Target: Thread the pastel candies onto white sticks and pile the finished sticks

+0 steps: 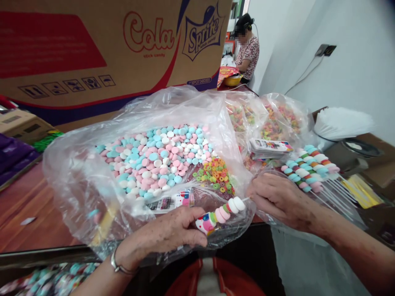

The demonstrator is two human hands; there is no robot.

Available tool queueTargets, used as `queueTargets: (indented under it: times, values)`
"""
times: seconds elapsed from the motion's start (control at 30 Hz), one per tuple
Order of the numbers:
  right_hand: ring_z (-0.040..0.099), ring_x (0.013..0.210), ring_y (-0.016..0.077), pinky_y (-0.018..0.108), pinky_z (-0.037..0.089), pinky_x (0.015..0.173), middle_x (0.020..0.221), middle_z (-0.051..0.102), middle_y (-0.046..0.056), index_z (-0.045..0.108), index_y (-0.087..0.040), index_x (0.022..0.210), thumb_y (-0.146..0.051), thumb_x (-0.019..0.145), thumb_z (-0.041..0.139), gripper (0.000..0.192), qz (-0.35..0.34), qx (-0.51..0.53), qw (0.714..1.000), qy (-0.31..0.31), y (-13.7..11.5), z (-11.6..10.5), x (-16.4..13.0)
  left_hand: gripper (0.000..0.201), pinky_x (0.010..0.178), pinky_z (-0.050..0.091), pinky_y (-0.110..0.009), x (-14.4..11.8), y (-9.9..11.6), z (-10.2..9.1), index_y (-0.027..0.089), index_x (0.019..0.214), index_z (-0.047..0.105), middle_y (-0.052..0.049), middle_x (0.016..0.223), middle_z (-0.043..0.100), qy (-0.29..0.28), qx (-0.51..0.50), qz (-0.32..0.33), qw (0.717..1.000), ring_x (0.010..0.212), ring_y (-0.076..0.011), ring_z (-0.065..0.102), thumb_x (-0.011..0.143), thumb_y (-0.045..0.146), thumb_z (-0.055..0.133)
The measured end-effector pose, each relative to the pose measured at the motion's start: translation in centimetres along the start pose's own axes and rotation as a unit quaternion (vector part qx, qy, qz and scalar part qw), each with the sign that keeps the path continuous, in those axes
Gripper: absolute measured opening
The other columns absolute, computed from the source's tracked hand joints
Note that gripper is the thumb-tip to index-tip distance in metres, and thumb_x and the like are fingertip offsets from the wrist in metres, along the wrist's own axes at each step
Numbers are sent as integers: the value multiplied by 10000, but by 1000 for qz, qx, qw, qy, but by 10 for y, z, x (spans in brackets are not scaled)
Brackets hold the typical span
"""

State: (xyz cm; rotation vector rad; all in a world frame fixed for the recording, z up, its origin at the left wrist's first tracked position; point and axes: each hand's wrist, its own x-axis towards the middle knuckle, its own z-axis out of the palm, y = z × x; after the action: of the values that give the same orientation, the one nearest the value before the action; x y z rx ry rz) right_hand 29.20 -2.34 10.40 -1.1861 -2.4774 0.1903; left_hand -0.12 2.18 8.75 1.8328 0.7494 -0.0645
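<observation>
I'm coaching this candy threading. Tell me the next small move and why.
Probably slide another sweet down the stick: the right hand holds it, the left hand pinches the printed topper end, only a few discs are on, and finished skewers carry more.

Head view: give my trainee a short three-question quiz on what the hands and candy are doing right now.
1. True or false: the left hand grips the end of the candy stick that carries the printed paper tag.
2. Which lies nearest the candy stick in the clear plastic bag? A) pastel round candies B) small coloured ring candies C) a yellow bowl
3. Fill in: the right hand pinches the thin white ____ end of the candy stick, beside the pile of finished candy sticks.

Key: 1 true; 2 B; 3 stick.
</observation>
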Motion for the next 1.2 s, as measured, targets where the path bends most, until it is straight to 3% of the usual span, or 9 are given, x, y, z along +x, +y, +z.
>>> queueTargets:
  times: [0.17,0.27,0.37,0.47,0.63,0.77,0.93,1.2]
  values:
    - [553,755,153,282,378,715,799,643,21,622,-189,848,-205,972,427,232,-26,-7,999,-25,-5,3,7,335,567,310,-211,0,0,0,177,922,641,44,742,538,-13,-69,11,997,672,-125,439,815,492,678]
    - [529,744,154,286,365,718,794,621,25,629,-177,888,-214,994,400,255,-48,6,998,-45,-5,8,9,335,569,324,-208,2,0,4,174,910,631,48,729,531,-19,-110,-19,994,662,-122,444,756,447,748]
    - [500,726,166,303,350,712,774,595,39,634,-163,891,-232,1010,362,305,-65,8,997,-35,-1,6,12,313,565,363,-211,4,1,11,187,927,602,52,710,555,-43,-186,-61,980,627,-122,491,751,397,753]
    - [479,712,174,313,329,698,753,576,44,625,-159,844,-231,1008,363,317,-78,5,997,-24,1,1,15,310,581,378,-199,7,0,17,186,915,596,57,747,561,-44,-247,-49,967,649,-105,496,716,330,784]
    - [470,729,180,319,304,696,801,584,34,620,-170,914,-181,986,391,240,-84,38,993,-68,-10,11,17,415,520,437,-221,13,-4,30,206,891,539,68,663,581,-32,-326,-86,941,535,-109,542,639,366,827]
    - [463,713,180,315,282,662,784,584,29,610,-171,877,-104,954,403,231,-94,45,992,-67,-16,24,19,451,453,387,-192,18,-5,40,201,859,545,62,582,585,-23,-334,-100,937,488,-108,538,587,372,862]
    - [441,714,171,321,274,681,782,563,31,604,-163,873,-179,995,380,255,-115,33,990,-68,-8,16,22,384,478,402,-168,18,-2,43,197,892,550,59,631,601,28,-355,-70,932,525,-96,578,657,321,828]
    - [391,704,167,318,253,688,732,545,23,616,-148,849,-210,1021,341,330,-128,8,991,-28,-13,3,32,328,377,389,-135,11,-9,38,176,892,596,38,629,655,-34,-355,-95,930,425,-69,549,670,291,808]
